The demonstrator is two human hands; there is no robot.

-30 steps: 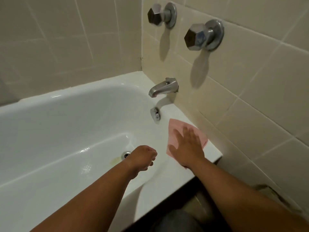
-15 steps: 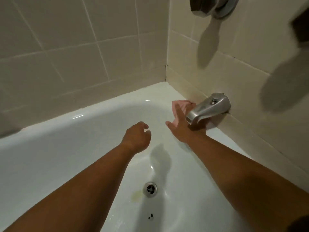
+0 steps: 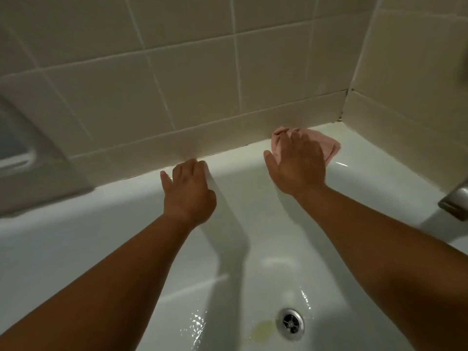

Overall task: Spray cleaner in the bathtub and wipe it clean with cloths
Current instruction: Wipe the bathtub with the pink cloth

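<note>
Nearest, in the wet floor of the white bathtub (image 3: 76, 236): a round metal drain (image 3: 292, 323), with a yellowish stain (image 3: 260, 330) just to its left. Further up, two bare forearms reaching across the tub. Left hand (image 3: 187, 193) laid on the far rim, fingers loosely bent at the edge by the wall, holding nothing. Right hand (image 3: 298, 165) flat and spread, pressing a pink cloth (image 3: 326, 145) onto the same rim near the corner. Cloth bunched under the fingers and sticking out to their right. At the right edge, part of a metal spout (image 3: 455, 201). Behind everything, beige tiled wall (image 3: 177, 84).
</note>
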